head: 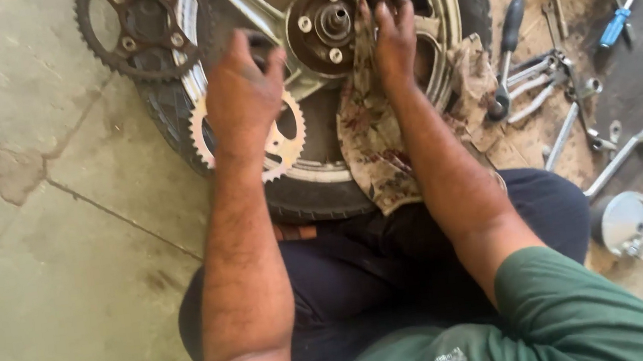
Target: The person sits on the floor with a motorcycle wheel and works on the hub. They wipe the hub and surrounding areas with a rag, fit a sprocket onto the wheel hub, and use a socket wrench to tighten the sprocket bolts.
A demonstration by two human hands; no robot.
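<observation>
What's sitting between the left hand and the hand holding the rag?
In the head view, the wheel hub with its bolts lies between the left hand and the right hand, which presses a stained rag.

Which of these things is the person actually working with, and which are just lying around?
In use: left hand on wheel; right hand pressing rag at hub.

Lying about: dark sprocket, wrenches, blue screwdriver.

I count one motorcycle wheel (313, 181), two sprockets, one dark (147, 27) and one pale (282, 140), one stained rag (368, 131), two screwdrivers, black-handled (507, 50) and blue-handled (617, 24), and two hands, left (243, 97) and right (394, 35).
</observation>
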